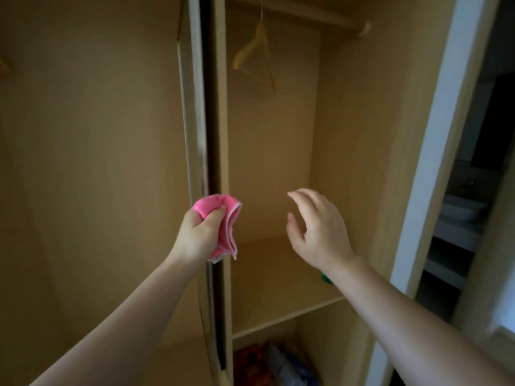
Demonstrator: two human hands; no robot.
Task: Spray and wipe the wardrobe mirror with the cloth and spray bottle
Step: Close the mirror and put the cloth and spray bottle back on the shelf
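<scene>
My left hand (pixel 199 232) is closed around a bunched pink cloth (pixel 225 227), held up in front of the edge of the wooden wardrobe door (pixel 83 162). My right hand (pixel 317 227) hovers with fingers spread and nothing in it, over the wardrobe shelf (pixel 278 277). A small green piece (pixel 326 278) shows under my right wrist on the shelf; I cannot tell what it is. The door's inner wooden side faces me, and no mirror surface can be made out. No spray bottle is clearly visible.
The open wardrobe compartment (pixel 273 135) holds a wooden hanger (pixel 256 51) on a rail at the top. Bags or packets (pixel 278 363) lie below the shelf. A white frame (pixel 434 135) borders the right side, with dark shelves and a grey dish (pixel 459 210) beyond.
</scene>
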